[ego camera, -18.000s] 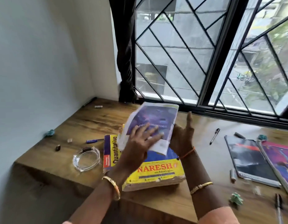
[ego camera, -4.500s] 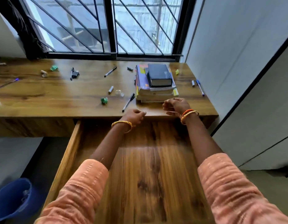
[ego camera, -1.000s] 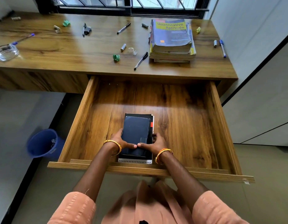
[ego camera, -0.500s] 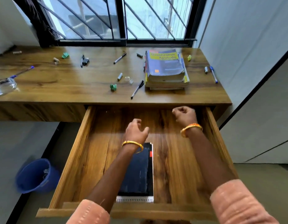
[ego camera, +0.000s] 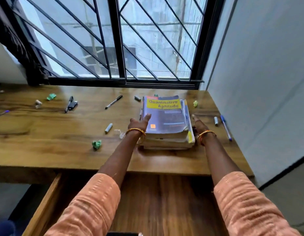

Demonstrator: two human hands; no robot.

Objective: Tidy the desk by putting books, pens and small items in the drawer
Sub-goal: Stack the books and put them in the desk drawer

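I see both arms reaching over the open drawer [ego camera: 165,201] toward the stack of books [ego camera: 166,123], which sits on the table [ego camera: 62,150] at about 1 o'clock from centre. My left hand [ego camera: 138,122] lies at the stack's 9 o'clock edge, its fingers [ego camera: 147,116] straight and resting against the top cover. My right hand [ego camera: 200,125] is at the 3 o'clock side, fingers extended beside the stack; I cannot tell whether they touch it. Pens lie scattered: a black pen [ego camera: 113,101] at 11 o'clock of the stack, a blue pen [ego camera: 225,127] at 3 o'clock. A green crumpled scrap [ego camera: 96,144] lies at 8 o'clock.
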